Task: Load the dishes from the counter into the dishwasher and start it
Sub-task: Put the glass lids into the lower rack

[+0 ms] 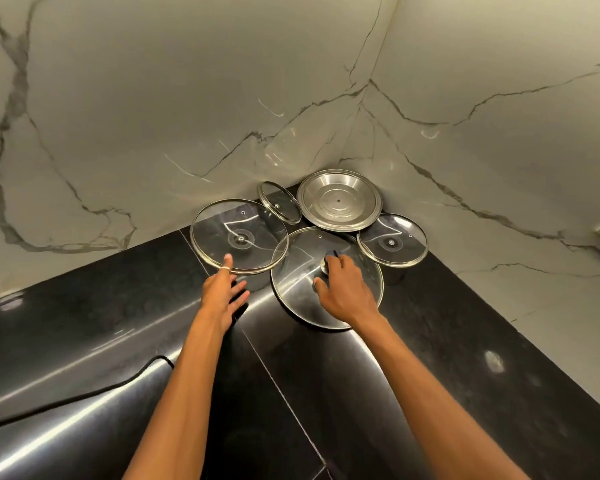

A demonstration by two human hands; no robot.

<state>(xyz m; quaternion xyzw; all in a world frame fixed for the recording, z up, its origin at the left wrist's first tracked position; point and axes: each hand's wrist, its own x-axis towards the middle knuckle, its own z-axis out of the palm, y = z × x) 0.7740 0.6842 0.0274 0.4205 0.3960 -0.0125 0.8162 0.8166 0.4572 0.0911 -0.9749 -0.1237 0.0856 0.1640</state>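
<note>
Several pot lids stand in the corner of a black counter point(118, 341). A large glass lid point(291, 285) lies flat in front; my right hand point(347, 289) grips its knob. A second large glass lid point(222, 220) leans at the left, and my left hand point(224, 296) reaches to its lower rim with straight fingers, one fingertip touching it. A small glass lid point(279, 202) leans behind. A steel lid point(338, 200) leans in the corner. Another glass lid point(392, 239) leans at the right.
Marble walls point(136, 116) close the corner on the left and right. A black cable point(84, 396) runs across the counter at the lower left. The counter's seam runs diagonally between my arms.
</note>
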